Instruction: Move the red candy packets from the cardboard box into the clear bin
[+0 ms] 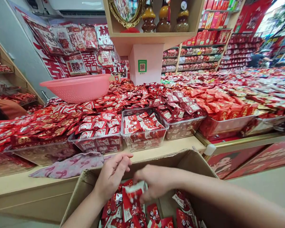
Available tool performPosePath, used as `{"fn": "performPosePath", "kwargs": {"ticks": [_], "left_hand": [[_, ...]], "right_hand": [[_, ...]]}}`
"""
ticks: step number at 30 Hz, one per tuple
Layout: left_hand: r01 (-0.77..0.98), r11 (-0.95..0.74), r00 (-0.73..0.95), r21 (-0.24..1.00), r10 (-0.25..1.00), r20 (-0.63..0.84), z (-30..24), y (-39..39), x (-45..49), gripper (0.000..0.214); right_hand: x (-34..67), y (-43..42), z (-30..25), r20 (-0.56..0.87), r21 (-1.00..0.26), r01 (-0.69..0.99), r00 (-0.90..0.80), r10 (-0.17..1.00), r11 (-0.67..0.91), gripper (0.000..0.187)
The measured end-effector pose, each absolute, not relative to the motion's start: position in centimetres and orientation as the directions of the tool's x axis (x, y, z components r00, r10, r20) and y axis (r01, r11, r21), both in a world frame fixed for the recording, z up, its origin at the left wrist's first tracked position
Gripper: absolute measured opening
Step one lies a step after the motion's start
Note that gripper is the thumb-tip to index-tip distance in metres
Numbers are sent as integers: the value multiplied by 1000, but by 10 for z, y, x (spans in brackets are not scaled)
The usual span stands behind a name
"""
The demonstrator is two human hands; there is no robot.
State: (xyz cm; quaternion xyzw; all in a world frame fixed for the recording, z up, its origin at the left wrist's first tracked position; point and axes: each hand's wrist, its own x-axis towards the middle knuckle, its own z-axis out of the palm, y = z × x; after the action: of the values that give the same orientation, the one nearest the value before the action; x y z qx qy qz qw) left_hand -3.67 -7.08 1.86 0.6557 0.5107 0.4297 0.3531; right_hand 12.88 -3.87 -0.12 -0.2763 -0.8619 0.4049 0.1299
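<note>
An open cardboard box [192,164] stands in front of me with small red-and-white packets [114,202] lying loose inside. My right hand [154,180] reaches in from the right, its fingers curled round a red-and-white packet [135,190]; motion blurs this spot. Just left of it, my left hand [115,174] hovers over the packets, palm turned inward and fingers loosely stretched, with nothing seen in it. Beyond the box's far edge, a clear plastic bin [144,139] holds similar red-and-white packets.
More packet-filled bins line the counter [180,144], including a left bin [97,142] and a dark red one [182,126]. A pink basket [78,88] rests on the packets behind. A patterned cloth [68,166] lies at the counter's front. A gold rail [247,141] runs right.
</note>
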Motion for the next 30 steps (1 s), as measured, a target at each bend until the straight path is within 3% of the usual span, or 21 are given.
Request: {"fn": "performPosePath", "kwargs": {"ticks": [3,6,9,12,16,20,25,28,30], "left_hand": [[372,-268,94,889,963,252,22,-73,-31,29],[409,-220,-38,886,966,257,22,-74,-19,21],[307,-154,-81,939,979,187,19,-77,-9,22],[272,-127,-67,954,986,150,14,-80,-2,20],[221,-81,-92,972,990,104,12,-83,4,25],[106,-50,-121,993,991,63,16,-82,4,26],[-131,117,73,984,991,-108,22,-79,-3,37],[-192,95,68,977,994,-83,25,-79,-6,29],[-161,16,-27,987,999,-20,28,-79,-5,27]], "right_hand": [[140,-34,27,120,-861,247,-751,649,444,30],[138,-33,21,33,-988,97,-639,769,123,34],[129,-37,9,-7,-988,-121,-590,807,-96,35],[121,-40,2,38,-996,-89,-477,878,-6,40],[119,-39,0,284,-929,151,-292,913,337,40],[126,-35,2,434,-818,277,-280,856,505,39],[140,-30,6,644,-602,241,-417,641,762,28],[140,-30,11,594,-745,88,-362,718,661,18],[136,-31,13,405,-913,-96,-335,850,397,27]]}}
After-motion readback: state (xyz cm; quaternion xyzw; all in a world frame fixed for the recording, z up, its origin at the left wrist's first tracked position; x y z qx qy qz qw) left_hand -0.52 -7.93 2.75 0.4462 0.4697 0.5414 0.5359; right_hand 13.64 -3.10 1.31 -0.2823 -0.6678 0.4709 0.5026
